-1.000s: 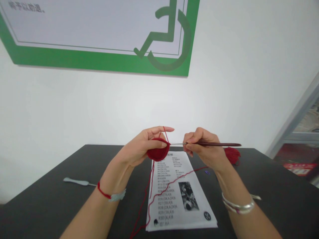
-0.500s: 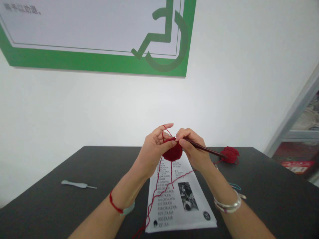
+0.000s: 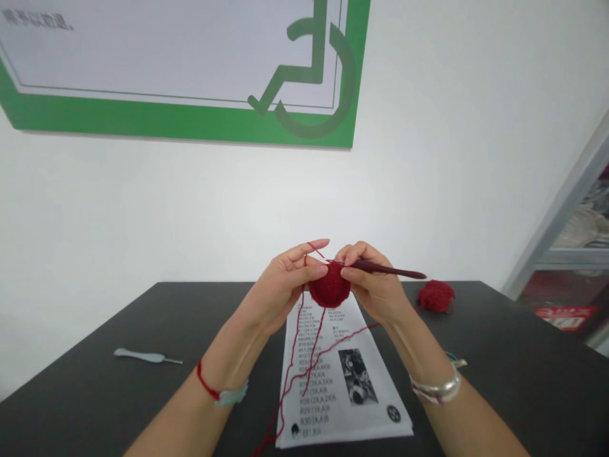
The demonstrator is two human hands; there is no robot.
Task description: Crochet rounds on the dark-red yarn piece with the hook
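Note:
A round piece of dark red crochet [image 3: 330, 289] hangs between my hands above the printed sheets. My left hand [image 3: 290, 279] pinches its left edge, with the index finger stretched out and red yarn [image 3: 314, 249] looped over it. In my right hand [image 3: 373, 279] is a crochet hook [image 3: 397, 271] with a dark red handle; its metal tip meets the top edge of the crochet, where my right thumb also presses. Loose strands of yarn trail down across the paper.
Printed pattern sheets [image 3: 352, 422] lie on the black table [image 3: 214, 317]. A red yarn ball [image 3: 436, 297] sits at the back right, and a grey-handled hook [image 3: 143, 355] lies at left. Behind the table is a white wall with a green-framed sign [image 3: 190, 124].
The hook's handle has swung up closer to level. My left hand has shifted slightly left, and more of the crochet's face shows.

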